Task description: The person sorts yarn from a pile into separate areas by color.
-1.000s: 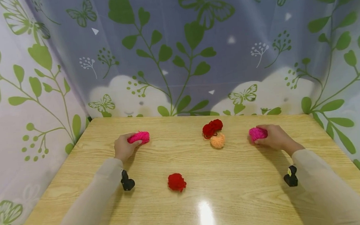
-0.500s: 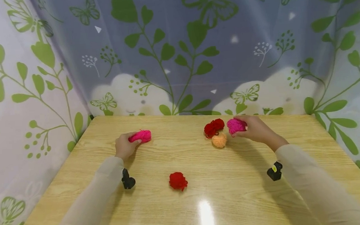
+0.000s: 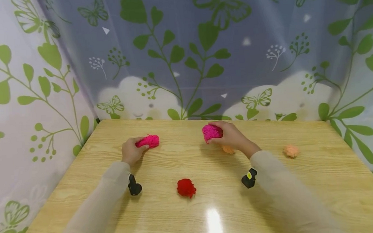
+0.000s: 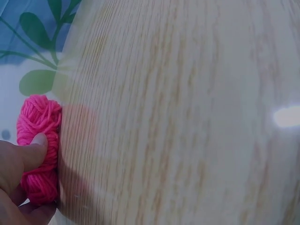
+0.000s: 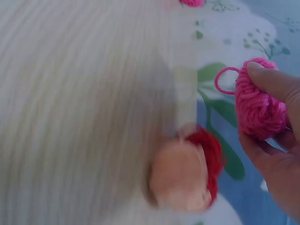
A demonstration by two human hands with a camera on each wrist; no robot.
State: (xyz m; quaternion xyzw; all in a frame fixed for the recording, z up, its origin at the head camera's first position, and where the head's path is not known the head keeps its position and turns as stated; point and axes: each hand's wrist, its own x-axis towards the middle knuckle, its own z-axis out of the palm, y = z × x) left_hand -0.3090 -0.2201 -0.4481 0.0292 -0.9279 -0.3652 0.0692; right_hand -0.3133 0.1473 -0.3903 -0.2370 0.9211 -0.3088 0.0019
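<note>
On the far left of the table, my left hand grips a bright pink ball of yarn, its thumb across the strands in the left wrist view. My right hand holds a magenta ball of yarn between thumb and fingers, raised above the table. A loose loop of yarn sticks out from it in the right wrist view. Below that hand lie a peach ball of yarn and red yarn; the hand hides the red yarn in the head view.
A red ball of yarn lies nearer the front, left of centre. Another peach ball of yarn is on the right side. The wooden table meets a leaf-printed curtain at its back edge.
My right hand has carried the magenta yarn leftward, past the red and peach yarn. A second peach ball, formerly hidden by that arm, now shows. My left hand stays put.
</note>
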